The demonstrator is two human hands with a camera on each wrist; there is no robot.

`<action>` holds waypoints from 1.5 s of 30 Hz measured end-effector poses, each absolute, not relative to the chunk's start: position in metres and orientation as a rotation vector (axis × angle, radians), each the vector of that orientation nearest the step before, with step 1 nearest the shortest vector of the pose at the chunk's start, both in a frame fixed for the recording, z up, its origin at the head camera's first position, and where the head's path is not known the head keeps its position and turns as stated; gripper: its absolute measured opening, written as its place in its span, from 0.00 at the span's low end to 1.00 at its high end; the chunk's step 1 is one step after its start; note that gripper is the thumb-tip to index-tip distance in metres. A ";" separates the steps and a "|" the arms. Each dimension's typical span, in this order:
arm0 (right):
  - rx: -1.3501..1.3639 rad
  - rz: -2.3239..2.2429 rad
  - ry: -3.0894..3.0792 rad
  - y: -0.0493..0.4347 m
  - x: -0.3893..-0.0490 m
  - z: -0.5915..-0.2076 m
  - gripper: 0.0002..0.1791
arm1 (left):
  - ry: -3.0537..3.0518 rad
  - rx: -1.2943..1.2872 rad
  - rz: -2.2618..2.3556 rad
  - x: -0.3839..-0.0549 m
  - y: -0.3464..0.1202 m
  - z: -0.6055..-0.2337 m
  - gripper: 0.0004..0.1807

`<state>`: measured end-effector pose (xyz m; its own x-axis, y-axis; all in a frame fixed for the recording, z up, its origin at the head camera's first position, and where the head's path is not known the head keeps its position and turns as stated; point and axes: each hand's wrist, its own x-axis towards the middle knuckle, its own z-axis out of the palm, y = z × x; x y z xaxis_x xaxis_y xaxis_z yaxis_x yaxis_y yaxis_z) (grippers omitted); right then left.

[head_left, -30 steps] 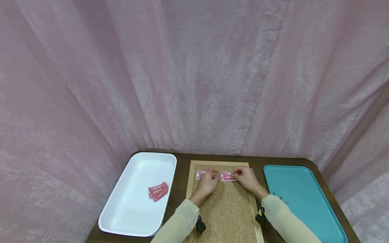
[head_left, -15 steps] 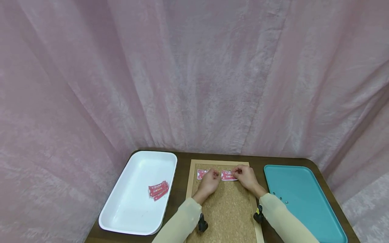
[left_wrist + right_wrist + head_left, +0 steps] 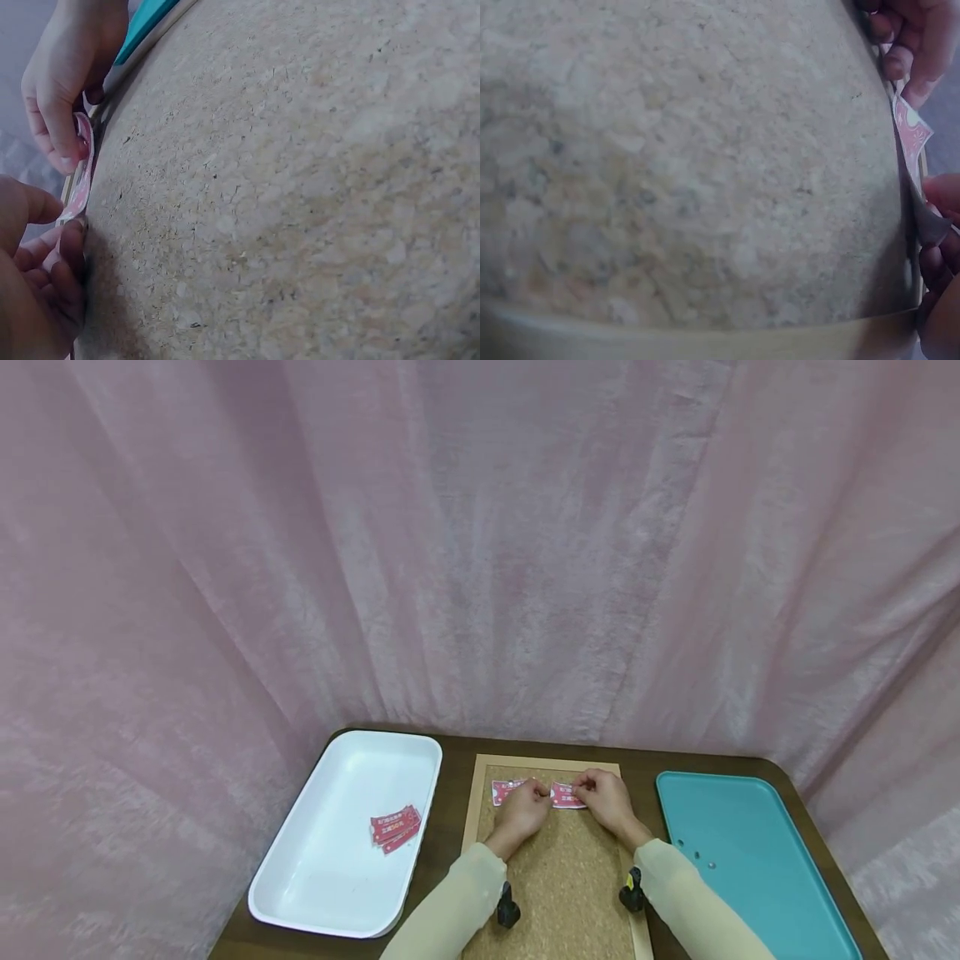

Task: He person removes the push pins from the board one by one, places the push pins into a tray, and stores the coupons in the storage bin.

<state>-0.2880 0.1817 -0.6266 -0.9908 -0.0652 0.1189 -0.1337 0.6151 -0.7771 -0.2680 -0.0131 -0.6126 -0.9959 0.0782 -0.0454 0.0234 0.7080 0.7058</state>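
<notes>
Against the far end of the cork board [image 3: 551, 885], a red and white paper coupon [image 3: 562, 797] spans the gap between my hands. My right hand [image 3: 609, 802] pinches its right end between thumb and fingers; in the right wrist view that end of the coupon [image 3: 913, 139] curls up off the cork. At the coupon's left end are the thumb and fingertips of my left hand [image 3: 37, 262], pinching its edge. A second coupon [image 3: 502, 792] lies flat on the board's far left corner, partly covered by my left hand [image 3: 521, 814].
To the left, a deep white tray [image 3: 322, 893] holds several overlapping red coupons [image 3: 395, 828]. On the right, a teal tray [image 3: 757, 852] carries a few small round metal-looking pieces [image 3: 711, 865] near its left edge. A pink curtain [image 3: 480, 568] hangs behind the dark table [image 3: 525, 747].
My left hand has shifted slightly right, to the left end of the coupon, uncovering more of the second coupon. The right hand keeps its pinch almost in place.
</notes>
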 end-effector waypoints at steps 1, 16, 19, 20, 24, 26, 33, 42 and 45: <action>0.163 1.319 -2.753 0.182 -0.288 -0.627 0.04 | 2.835 0.094 1.179 -0.268 -0.013 -0.612 0.07; 0.126 1.144 -2.763 0.176 -0.295 -0.640 0.04 | 2.777 0.091 1.241 -0.270 -0.004 -0.613 0.07; 0.104 1.131 -2.788 0.176 -0.297 -0.637 0.05 | 2.779 0.093 1.231 -0.272 -0.002 -0.614 0.06; 0.099 1.127 -2.796 0.176 -0.297 -0.637 0.04 | 2.780 0.094 1.229 -0.273 -0.001 -0.615 0.06; 0.081 1.136 -2.817 0.175 -0.297 -0.636 0.02 | 2.807 0.092 1.201 -0.273 0.002 -0.617 0.07; 0.081 1.142 -2.827 0.175 -0.297 -0.635 0.02 | 2.825 0.082 1.185 -0.272 0.003 -0.618 0.06; 0.068 1.136 -2.839 0.175 -0.298 -0.632 0.03 | 2.854 0.069 1.158 -0.273 0.005 -0.621 0.04; 0.037 1.204 -2.837 0.175 -0.300 -0.635 0.04 | 2.822 0.096 1.203 -0.272 0.002 -0.618 0.03; 0.021 1.217 -2.849 0.173 -0.298 -0.635 0.04 | 2.811 0.100 1.214 -0.271 0.000 -0.620 0.03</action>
<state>-0.2978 0.1731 -0.6349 -0.9990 0.0046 0.0452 -0.0295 0.6915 -0.7218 -0.2711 0.0004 -0.6198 -0.9948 0.0908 -0.0458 0.0290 0.6845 0.7284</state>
